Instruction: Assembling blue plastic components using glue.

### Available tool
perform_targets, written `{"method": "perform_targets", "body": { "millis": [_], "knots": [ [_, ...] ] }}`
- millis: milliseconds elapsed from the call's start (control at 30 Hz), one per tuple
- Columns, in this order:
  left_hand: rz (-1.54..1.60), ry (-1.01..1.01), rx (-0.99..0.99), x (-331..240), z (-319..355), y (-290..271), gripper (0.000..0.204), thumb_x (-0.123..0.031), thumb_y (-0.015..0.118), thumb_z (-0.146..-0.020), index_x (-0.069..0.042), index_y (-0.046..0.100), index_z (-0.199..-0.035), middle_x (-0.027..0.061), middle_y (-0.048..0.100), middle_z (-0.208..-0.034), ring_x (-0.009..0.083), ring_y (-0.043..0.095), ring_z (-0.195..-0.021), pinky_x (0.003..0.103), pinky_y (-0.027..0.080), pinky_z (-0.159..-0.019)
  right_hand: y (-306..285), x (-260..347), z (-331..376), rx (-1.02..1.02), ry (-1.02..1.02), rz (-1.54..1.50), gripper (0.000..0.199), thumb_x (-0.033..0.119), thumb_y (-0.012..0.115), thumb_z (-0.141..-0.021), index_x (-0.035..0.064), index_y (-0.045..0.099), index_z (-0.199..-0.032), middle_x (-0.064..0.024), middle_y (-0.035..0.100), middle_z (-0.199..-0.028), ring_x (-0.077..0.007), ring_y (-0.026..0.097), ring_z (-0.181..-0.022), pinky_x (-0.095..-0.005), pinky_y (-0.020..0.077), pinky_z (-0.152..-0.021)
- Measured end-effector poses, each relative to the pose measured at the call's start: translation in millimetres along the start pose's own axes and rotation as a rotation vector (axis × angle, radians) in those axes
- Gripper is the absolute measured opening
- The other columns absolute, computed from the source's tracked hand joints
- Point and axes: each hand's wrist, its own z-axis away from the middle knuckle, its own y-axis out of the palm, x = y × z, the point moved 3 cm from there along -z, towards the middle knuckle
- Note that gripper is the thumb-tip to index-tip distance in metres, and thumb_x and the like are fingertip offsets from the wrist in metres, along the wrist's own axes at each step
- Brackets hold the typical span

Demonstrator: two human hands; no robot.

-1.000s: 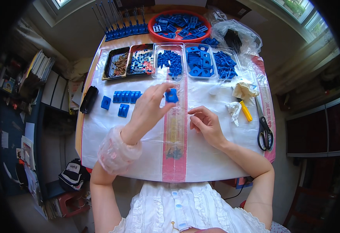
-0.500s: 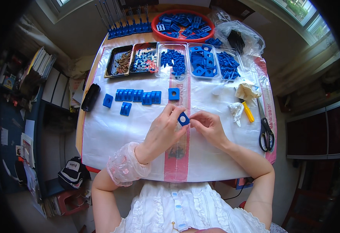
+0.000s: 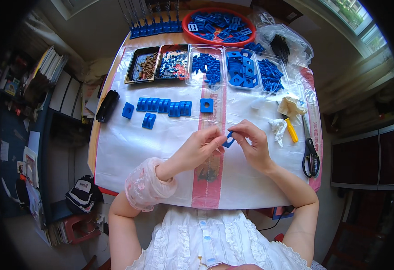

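**Both hands pinch one blue part over the desk**

The left hand (image 3: 200, 146) and right hand (image 3: 251, 145) meet above the middle of the desk (image 3: 129, 148), fingertips closed from either side on a small blue part (image 3: 228, 140). It is lifted off the plastic sheet (image 3: 251, 180), probably so both sets of fingers can turn and work it freely close under the eyes. The left hand comes in from the lower left, wrist raised, thumb and forefinger pressed on the part's left edge. The right hand curls over from the right, fingers bent, tips on the upper right edge.

Beyond the hands lies a row of blue blocks (image 3: 163, 106), with one square block (image 3: 207, 105) just ahead of the left fingertips, apparently laid out within reach. Farther off are trays (image 3: 215, 67) of sorted parts and a red bowl (image 3: 219, 24). Right of the right hand lie a yellow-handled tool (image 3: 291, 130) and scissors (image 3: 310, 153), well apart from the fingers.
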Motion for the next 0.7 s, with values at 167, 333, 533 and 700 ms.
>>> {"method": "perform_targets", "body": {
  "millis": [167,333,533,700],
  "knots": [
    [0.369,-0.132,0.191,12.2,1.1,3.5,0.013,-0.021,0.058,-0.1,-0.008,0.054,-0.103,-0.0012,0.064,-0.105,0.0052,0.061,-0.096,0.021,0.053,-0.079,3.7,-6.7,6.7,0.065,0.138,-0.175,0.019,-0.01,0.06,-0.088,-0.0009,0.067,-0.103,-0.0073,0.062,-0.083,-0.0116,0.062,-0.074,-0.0238,0.049,-0.062],
    [0.36,-0.091,0.143,-3.5,3.3,3.9,0.014,-0.018,0.062,-0.097,-0.008,0.055,-0.105,-0.0007,0.063,-0.103,0.006,0.061,-0.097,0.022,0.052,-0.081,0.7,-8.0,5.3,0.05,0.266,-0.391,0.015,-0.001,0.055,-0.095,-0.0017,0.066,-0.106,-0.0042,0.064,-0.087,-0.0094,0.061,-0.076,-0.0226,0.0503,-0.064],
    [0.069,0.293,0.222,-67.6,-8.7,45.6,0.024,-0.005,0.068,-0.091,-0.004,0.055,-0.111,0.0031,0.06,-0.104,0.0087,0.063,-0.094,0.023,0.051,-0.082,0.1,-13.5,13.5,-0.011,0.234,-0.503,0.024,0.016,0.059,-0.095,-0.0023,0.062,-0.109,-0.0079,0.066,-0.096,-0.011,0.063,-0.085,-0.0238,0.0516,-0.073],
    [0.132,0.526,0.337,-103.4,-24.2,117.4,0.035,-0.026,0.076,-0.084,-0.003,0.056,-0.101,0.0102,0.068,-0.09,0.0209,0.068,-0.077,0.032,0.053,-0.067,31.1,-3.0,23.3,0.29,0.429,-0.563,0.013,0.003,0.058,-0.094,-0.0003,0.064,-0.105,-0.0083,0.066,-0.094,-0.0129,0.061,-0.08,-0.025,0.0495,-0.07]
  ]
}}
